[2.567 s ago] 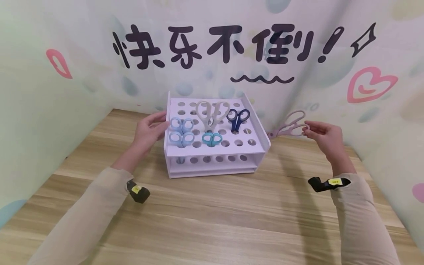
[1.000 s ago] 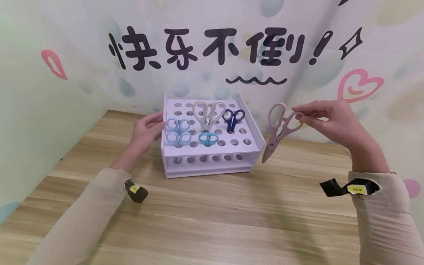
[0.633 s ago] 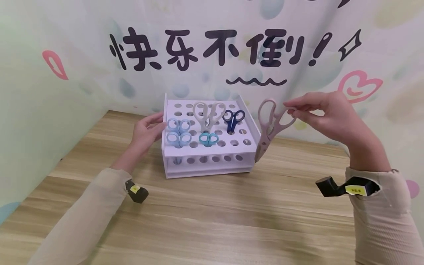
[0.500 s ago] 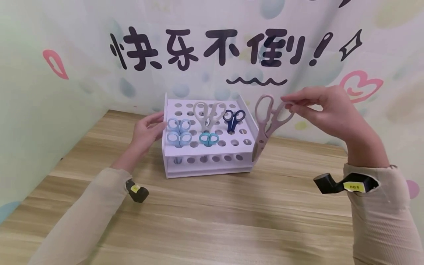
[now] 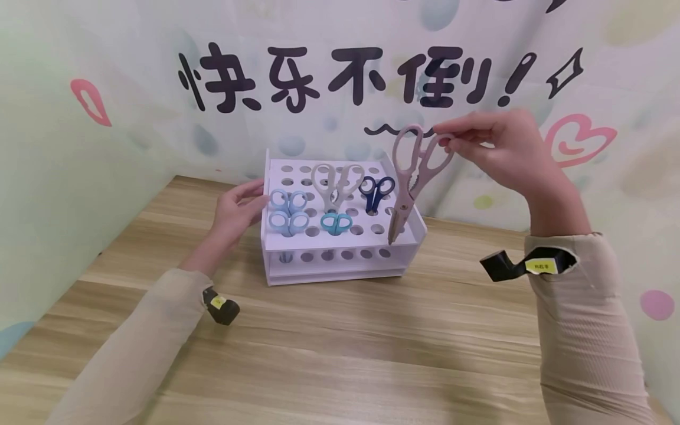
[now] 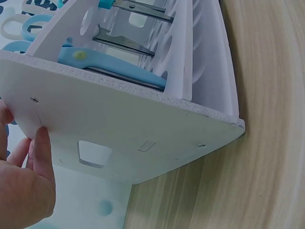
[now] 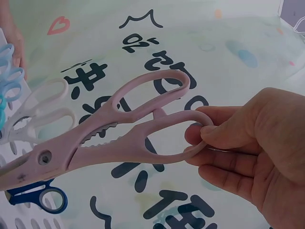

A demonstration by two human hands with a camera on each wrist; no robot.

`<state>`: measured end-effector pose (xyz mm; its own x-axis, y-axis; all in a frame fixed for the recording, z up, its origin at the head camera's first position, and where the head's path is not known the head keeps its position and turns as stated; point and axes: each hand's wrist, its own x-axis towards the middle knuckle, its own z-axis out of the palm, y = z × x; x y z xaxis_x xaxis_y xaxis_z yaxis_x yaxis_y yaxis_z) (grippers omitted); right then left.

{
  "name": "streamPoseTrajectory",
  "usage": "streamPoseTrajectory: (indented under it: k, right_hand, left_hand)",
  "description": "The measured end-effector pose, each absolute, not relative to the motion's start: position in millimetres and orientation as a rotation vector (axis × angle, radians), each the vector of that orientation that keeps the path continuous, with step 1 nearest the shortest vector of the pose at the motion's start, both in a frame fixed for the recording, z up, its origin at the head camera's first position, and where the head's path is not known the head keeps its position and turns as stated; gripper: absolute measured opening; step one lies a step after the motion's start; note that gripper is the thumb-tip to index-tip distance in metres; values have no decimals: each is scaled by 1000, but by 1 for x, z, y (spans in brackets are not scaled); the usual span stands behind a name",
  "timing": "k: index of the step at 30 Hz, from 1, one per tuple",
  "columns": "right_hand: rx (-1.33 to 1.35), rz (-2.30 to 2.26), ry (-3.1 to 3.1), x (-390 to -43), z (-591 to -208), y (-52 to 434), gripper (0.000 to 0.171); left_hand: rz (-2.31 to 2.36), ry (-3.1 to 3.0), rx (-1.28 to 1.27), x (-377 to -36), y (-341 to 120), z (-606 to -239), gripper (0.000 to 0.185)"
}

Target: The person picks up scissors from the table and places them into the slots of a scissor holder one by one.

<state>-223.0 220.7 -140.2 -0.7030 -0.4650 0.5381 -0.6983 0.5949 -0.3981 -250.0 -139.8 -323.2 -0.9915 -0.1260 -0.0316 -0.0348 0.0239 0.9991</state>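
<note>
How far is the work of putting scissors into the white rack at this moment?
Done: five scissors stand in the white rack, among them the dark blue pair and the beige pair. In hand: the right hand pinches the pink scissors by one handle loop, tip down over the rack's right front corner; the left hand touches the rack's side. Left: lowering them into a hole.

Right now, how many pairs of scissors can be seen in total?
6. Five stand in the rack: two light blue, one beige, one teal, one navy. The right hand holds the pink scissors.

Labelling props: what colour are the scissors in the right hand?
Pale pink scissors; clearest in the right wrist view.
</note>
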Motion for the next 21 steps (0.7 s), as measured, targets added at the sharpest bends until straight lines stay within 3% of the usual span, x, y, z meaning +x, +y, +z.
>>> streamPoseTrajectory:
  k: [9,21]
  right_hand:
    - [855,1004,-2469,-234,-137,209,24]
    - [830,893,-2536,-249,-161,206,22]
  left_hand:
    - [-2146,-2198,165,-252,-140,-325,48]
    - [-2144,-2204,161,-251,-140,-324,48]
